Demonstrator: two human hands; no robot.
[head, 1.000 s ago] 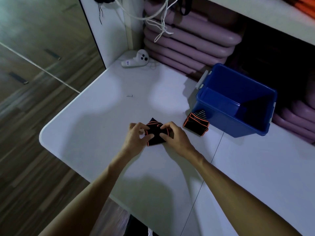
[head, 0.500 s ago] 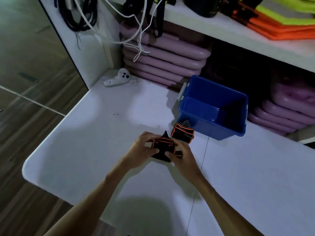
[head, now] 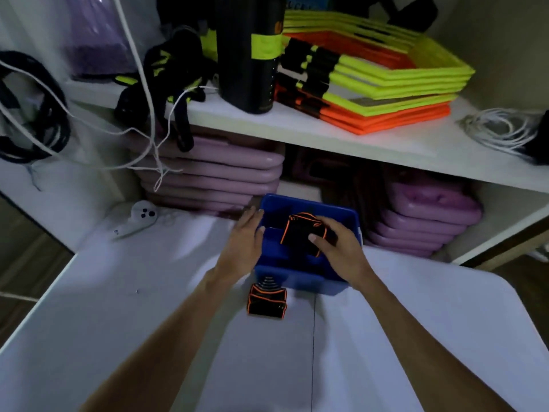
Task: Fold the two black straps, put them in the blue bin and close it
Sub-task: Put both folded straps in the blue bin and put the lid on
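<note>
Head view: right hand (head: pixel 341 248), fingers curled around a folded black strap (head: pixel 300 236) held over the open blue bin (head: pixel 300 282); left hand (head: pixel 243 245), fingers loosely extended, resting on the bin's left rim; second folded strap (head: pixel 266 299) on the table (head: pixel 148 307) below both hands.

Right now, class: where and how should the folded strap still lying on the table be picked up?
Take the folded strap across its two long folded sides, coming straight down from above. It lies flat on the table just before the blue bin, so fingers pinching both sides should keep the layers together.
</note>
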